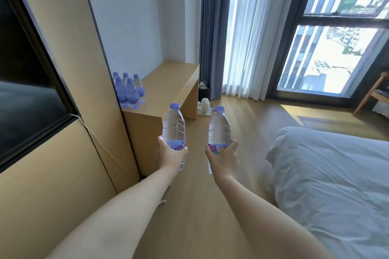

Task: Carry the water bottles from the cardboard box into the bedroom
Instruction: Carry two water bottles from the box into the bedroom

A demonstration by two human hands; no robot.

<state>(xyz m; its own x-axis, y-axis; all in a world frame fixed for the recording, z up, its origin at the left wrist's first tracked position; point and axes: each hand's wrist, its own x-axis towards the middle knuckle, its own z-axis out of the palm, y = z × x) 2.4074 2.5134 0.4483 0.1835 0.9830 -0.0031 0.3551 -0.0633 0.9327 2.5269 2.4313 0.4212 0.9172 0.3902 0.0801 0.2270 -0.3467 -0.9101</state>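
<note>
Both forearms reach forward from the bottom edge, bare, cut off below the elbows. Left hand is wrapped around the label band of a clear water bottle, purple cap up, bottle upright; its base pokes out under the palm. Right hand is clamped the same way on a second water bottle, also upright, with the base partly hidden behind the wrist. Label text on both is mostly covered by fingers and unreadable. The two bottles are held side by side, apart, over the wood floor.

Ahead left, a cluster of bottles stands on the near corner of a low wooden desk, tight against a tall wood panel; the back ones hide behind the front ones, so the count is unclear, five or so. Something white sits on the floor past the desk, too small to identify. Bed with white duvet is at right, cut off by the frame. Curtains and window are behind. Chair at far right is only partly visible. No cardboard box is in view.
</note>
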